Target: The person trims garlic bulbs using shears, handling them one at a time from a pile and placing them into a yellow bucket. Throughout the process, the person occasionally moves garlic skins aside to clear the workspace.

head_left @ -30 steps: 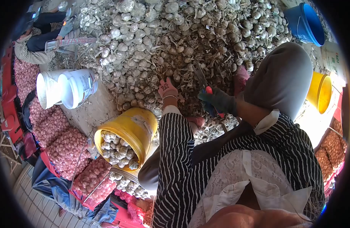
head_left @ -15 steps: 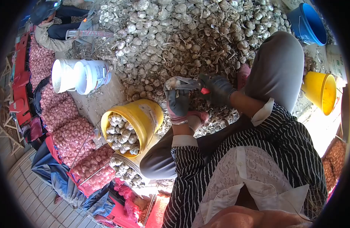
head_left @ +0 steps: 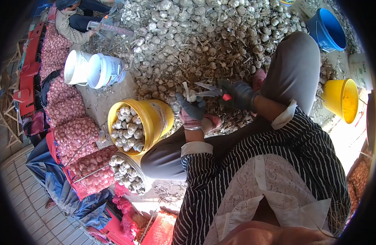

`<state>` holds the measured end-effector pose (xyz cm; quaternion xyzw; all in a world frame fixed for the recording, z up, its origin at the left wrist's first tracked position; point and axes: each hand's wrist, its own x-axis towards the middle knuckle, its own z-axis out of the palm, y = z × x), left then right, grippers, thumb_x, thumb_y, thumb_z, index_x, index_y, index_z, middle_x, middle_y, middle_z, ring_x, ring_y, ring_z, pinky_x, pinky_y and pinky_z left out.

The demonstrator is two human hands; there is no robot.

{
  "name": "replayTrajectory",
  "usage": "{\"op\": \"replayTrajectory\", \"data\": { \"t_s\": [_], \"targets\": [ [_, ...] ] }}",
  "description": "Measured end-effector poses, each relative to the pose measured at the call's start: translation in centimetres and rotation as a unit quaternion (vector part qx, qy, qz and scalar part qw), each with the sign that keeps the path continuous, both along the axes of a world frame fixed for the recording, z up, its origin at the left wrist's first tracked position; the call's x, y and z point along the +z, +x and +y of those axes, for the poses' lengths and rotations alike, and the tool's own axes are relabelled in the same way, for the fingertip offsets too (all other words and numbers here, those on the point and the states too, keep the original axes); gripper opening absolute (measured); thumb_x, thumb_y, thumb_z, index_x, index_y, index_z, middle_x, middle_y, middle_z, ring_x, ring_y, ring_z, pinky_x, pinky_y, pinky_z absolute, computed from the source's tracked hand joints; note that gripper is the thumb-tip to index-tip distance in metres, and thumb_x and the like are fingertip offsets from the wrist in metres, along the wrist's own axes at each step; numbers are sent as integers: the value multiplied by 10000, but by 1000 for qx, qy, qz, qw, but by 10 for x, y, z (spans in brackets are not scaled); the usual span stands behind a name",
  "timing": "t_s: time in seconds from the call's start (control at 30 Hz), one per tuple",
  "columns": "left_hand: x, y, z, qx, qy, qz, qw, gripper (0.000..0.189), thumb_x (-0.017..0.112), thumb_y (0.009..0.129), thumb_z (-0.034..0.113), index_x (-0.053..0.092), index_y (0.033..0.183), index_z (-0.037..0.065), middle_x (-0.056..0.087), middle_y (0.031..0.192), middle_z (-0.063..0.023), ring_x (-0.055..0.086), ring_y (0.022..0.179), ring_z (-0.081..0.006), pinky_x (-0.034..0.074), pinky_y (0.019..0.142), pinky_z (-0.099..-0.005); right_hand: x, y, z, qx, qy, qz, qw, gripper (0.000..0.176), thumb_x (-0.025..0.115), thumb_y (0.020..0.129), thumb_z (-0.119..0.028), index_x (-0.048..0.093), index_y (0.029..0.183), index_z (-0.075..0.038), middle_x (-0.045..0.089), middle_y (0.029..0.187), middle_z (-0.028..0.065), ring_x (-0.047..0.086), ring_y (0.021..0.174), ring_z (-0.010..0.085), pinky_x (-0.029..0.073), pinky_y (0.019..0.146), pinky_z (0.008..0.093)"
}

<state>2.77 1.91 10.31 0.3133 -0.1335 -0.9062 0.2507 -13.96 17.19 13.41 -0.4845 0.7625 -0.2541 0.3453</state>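
My left hand (head_left: 192,108), in a grey and pink glove, has its fingers around a whitish garlic bulb (head_left: 191,96) whose pale stem points up. A gloved right hand of mine (head_left: 239,95) grips shears (head_left: 210,89) with red on the handle. The blades are spread apart and their tips reach the right side of the bulb. Beyond both hands lies a large heap of garlic (head_left: 204,45) with loose dry skins and stalks. A yellow bucket (head_left: 161,120) of garlic bulbs is tilted to the left of my left hand.
A second container of garlic (head_left: 127,174) sits below the yellow bucket. Two white buckets (head_left: 106,70) stand left, near net sacks of garlic (head_left: 74,136). Another person (head_left: 76,24) sits at upper left. At right are a blue bucket (head_left: 324,30) and another yellow bucket (head_left: 339,98).
The shears have opened and moved off my left hand. The garlic bulb and its upright stem now show clearly in my left fingers. The whole view has shifted slightly.
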Motion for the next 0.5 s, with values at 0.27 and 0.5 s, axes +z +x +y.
{"op": "replayTrajectory", "data": {
  "t_s": [0.27, 0.5],
  "targets": [
    [-19, -3, 17, -11, -57, -158, 986, 621, 383, 893, 620, 559, 1050, 46, 663, 873, -69, 638, 737, -194, 522, 636, -300, -10, 2, -1, 63, -106, 215, 969, 677, 684, 724, -333, 443, 1303, -79, 635, 874, 193, 618, 816, 369, 470, 712, 480],
    [-57, 22, 8, -276, -691, -495, 450, 554, 507, 866, 495, 560, 1198, 55, 682, 1022, -63, 653, 917, -253, 517, 801, -364, -14, 10, -7, 125, -21, 136, 983, 656, 685, 691, -252, 465, 1291, -104, 636, 875, 169, 613, 805, 350, 475, 722, 468]
  ]
}}
